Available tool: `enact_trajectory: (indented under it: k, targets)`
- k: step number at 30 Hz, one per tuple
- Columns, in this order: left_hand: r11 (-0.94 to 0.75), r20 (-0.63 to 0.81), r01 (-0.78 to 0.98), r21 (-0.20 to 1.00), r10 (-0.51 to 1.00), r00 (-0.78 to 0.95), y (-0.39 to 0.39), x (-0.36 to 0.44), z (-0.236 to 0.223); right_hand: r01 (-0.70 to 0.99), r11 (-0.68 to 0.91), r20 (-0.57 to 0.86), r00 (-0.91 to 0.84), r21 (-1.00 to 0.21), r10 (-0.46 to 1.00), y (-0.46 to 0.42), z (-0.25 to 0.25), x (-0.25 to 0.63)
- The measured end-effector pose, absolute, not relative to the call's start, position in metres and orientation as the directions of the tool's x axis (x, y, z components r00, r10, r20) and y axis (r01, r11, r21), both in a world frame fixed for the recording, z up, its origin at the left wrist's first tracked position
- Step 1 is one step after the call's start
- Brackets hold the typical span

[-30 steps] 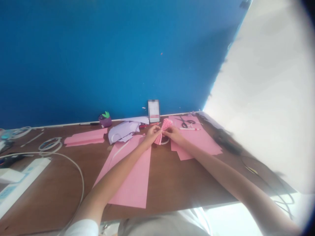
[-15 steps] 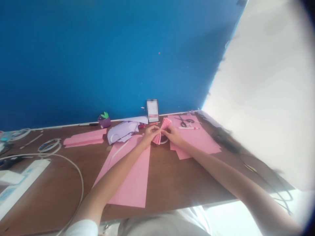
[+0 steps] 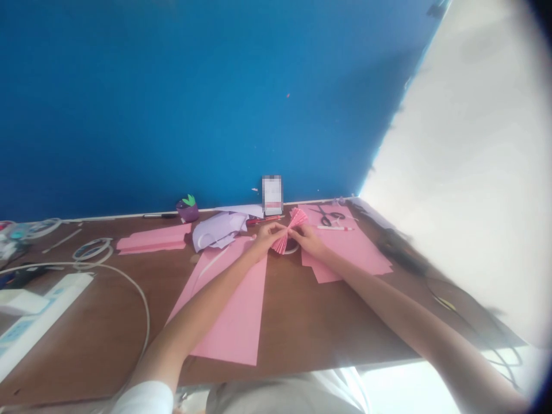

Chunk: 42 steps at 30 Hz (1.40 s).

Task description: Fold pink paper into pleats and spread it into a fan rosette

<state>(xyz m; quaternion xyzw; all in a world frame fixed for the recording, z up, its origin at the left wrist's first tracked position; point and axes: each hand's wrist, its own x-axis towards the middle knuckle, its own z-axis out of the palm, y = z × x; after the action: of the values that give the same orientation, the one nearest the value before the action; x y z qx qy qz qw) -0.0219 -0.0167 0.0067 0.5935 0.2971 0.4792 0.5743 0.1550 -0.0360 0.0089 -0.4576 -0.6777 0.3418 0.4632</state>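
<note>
Between my hands is a pleated pink paper bow [image 3: 297, 218], narrow at its middle and fanned out at both ends. My left hand [image 3: 268, 238] is closed, pinching the pinched-in middle from the left. From the right, my right hand [image 3: 309, 238] grips the same middle with its fingertips. The bow is tilted, one fan up and to the right, the other down and to the left. A roll of tape [image 3: 291, 249] seems to lie just behind the lower fan, mostly hidden. Under my left forearm is a large pink paper sheet [image 3: 241, 310].
Black scissors [image 3: 330, 218] and a white-and-red pen [image 3: 335, 228] rest on pink sheets [image 3: 357, 253] at right. Crumpled purple paper [image 3: 219, 229] and a folded pink strip [image 3: 154, 238] lie left. A phone [image 3: 272, 195] leans on the wall. A power strip [image 3: 47, 316] and cable [image 3: 144, 305] are far left.
The view has shifted slightly, so the table things appear a little farther right. The bow's fans look more spread and tilted; both hands still hold its middle.
</note>
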Motion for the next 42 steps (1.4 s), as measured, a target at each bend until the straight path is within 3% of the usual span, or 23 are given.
enact_trajectory:
  k: [4,11,23,34,42]
  targets:
    - [-0.157,0.218,-0.187,0.97,0.9,0.376,-0.0171,-0.0224,0.0072,0.193,0.323,0.281,-0.217,-0.926,0.935,-0.0354,0.011,0.1563]
    - [-0.157,0.226,-0.199,0.967,0.889,0.398,-0.0184,-0.0199,0.0072,0.033,0.234,0.225,-0.181,-0.972,0.957,-0.0365,0.0139,0.156]
    - [-0.132,0.215,-0.245,0.96,0.911,0.351,-0.0198,-0.0208,0.0093,0.094,0.31,0.303,-0.079,-0.946,0.95,-0.0418,0.0168,0.151]
    - [-0.146,0.21,-0.212,0.966,0.923,0.322,-0.0166,-0.0185,0.0071,0.015,0.249,0.249,-0.003,-0.968,0.969,-0.0398,0.0156,0.1523]
    - [-0.205,0.238,-0.122,0.971,0.867,0.437,-0.0202,-0.0143,0.0069,0.017,0.274,0.274,-0.004,-0.962,0.962,-0.0368,0.0117,0.1528]
